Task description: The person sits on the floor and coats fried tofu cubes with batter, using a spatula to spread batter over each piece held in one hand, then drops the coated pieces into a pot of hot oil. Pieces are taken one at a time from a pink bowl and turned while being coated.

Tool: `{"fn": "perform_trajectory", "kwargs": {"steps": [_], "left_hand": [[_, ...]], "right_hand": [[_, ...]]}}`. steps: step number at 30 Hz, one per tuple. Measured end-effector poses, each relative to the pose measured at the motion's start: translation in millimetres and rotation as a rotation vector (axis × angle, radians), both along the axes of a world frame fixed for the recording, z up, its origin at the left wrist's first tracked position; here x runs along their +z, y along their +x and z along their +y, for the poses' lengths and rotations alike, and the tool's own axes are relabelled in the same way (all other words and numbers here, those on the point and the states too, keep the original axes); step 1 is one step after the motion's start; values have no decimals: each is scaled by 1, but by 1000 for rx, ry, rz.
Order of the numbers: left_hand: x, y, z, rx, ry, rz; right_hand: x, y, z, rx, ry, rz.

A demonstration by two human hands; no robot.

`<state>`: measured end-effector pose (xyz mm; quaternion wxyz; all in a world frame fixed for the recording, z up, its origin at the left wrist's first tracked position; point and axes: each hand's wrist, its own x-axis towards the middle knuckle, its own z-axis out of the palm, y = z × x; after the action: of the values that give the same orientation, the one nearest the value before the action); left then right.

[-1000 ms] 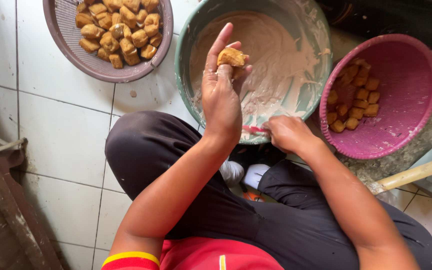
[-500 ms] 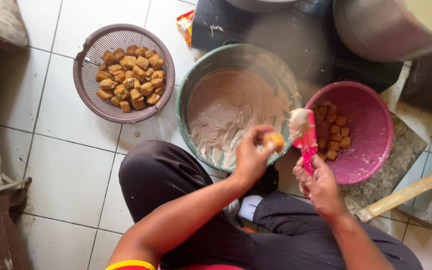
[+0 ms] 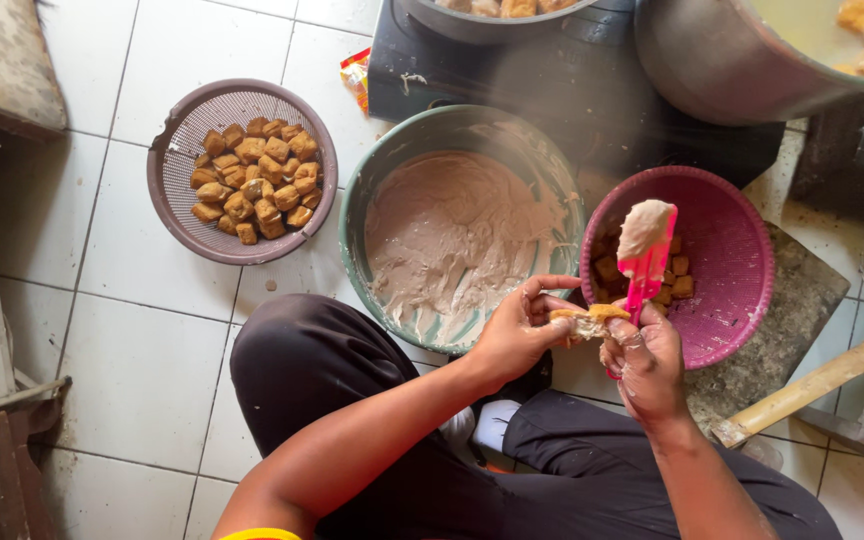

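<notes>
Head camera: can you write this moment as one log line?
left hand: holds tofu piece | right hand: pink spatula, paste-loaded | green bowl: batter

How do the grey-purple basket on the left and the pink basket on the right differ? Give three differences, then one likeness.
1. The grey-purple basket is dull mauve; the pink basket is bright magenta.
2. The grey-purple basket holds a large heap of fried tofu cubes; the pink basket holds only a few.
3. The grey-purple basket stands apart from the hands; the pink basket lies just behind the right hand.
Both are round, perforated and hold the same browned cubes.
</notes>
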<state>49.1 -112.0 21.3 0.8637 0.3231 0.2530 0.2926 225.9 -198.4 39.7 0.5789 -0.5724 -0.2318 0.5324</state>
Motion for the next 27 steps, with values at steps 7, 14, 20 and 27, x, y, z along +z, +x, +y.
{"fn": "perform_trajectory", "kwargs": {"steps": [7, 14, 20, 27], "left_hand": [[-7, 3, -6, -210, 41, 126], [-10, -2, 20, 111, -170, 107], [0, -10, 30, 245, 6, 87], [23, -19, 38, 175, 24, -73]], "right_hand": [[5, -2, -3, 48, -29, 98], [12, -10, -4, 153, -116, -246], [25, -24, -3, 255, -98, -450], [41, -18, 8, 231, 84, -1160]]}}
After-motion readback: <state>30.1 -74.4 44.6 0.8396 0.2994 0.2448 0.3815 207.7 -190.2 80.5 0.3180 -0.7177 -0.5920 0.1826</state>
